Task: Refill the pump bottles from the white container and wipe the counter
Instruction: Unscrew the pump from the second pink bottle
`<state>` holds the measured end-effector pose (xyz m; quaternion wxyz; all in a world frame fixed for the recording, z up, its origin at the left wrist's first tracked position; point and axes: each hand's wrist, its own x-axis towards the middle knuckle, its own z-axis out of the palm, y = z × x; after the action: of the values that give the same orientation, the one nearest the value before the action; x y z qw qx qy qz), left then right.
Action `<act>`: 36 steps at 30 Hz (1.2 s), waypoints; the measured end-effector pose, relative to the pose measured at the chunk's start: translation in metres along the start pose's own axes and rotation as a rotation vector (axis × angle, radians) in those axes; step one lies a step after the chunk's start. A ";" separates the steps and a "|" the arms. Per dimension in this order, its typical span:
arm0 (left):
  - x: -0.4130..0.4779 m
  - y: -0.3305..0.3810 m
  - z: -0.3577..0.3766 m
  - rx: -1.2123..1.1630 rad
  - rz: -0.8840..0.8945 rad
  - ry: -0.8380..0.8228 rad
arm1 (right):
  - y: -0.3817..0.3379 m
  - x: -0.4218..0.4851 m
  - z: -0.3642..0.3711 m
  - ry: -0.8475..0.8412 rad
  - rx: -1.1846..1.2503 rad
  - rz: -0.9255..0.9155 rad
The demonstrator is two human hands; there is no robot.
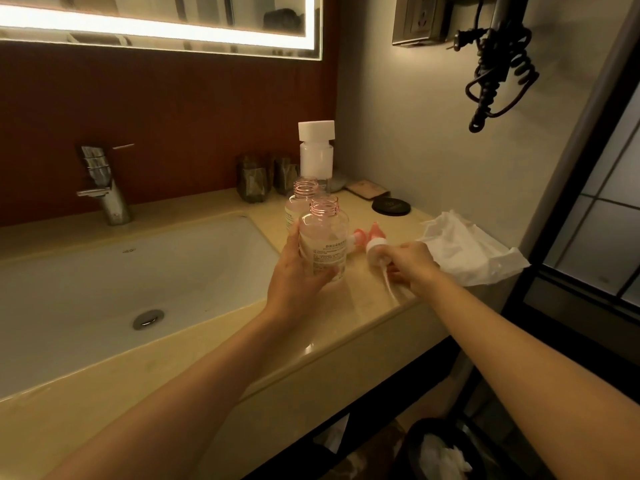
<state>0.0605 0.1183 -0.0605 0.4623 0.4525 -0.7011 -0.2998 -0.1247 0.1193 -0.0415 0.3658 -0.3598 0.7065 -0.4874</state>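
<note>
My left hand (296,271) grips a clear pink pump bottle (323,237) with its neck open, upright just above the beige counter (346,317). A second open bottle (302,202) stands right behind it. Behind both stands the white container (316,152) with a square white cap. My right hand (410,263) holds a pump head (375,247) with its white dip tube trailing toward me over the counter. Another pink pump head (360,235) lies on the counter between the bottle and my right hand. A crumpled white cloth (464,251) lies at the counter's right end.
A white sink basin (104,282) with a chrome tap (104,188) fills the left side. Two dark tumblers (252,181), a black round lid (390,206) and a small box sit by the back wall. A coiled black cord (498,64) hangs on the right wall. A bin (440,452) stands below the counter.
</note>
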 end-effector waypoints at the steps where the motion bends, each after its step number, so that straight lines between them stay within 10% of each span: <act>1: 0.002 -0.001 0.003 0.004 0.003 0.014 | 0.000 0.001 0.000 0.004 0.014 -0.012; 22: 0.005 -0.007 0.002 0.000 -0.039 0.064 | -0.002 0.006 -0.017 0.320 -0.371 -0.310; 36: -0.044 0.005 -0.023 0.085 -0.051 0.214 | -0.007 -0.055 0.006 0.169 -0.231 -0.527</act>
<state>0.0869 0.1604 -0.0633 0.5074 0.5188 -0.6480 -0.2314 -0.0922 0.1624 -0.0278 0.1233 -0.5284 0.6673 -0.5102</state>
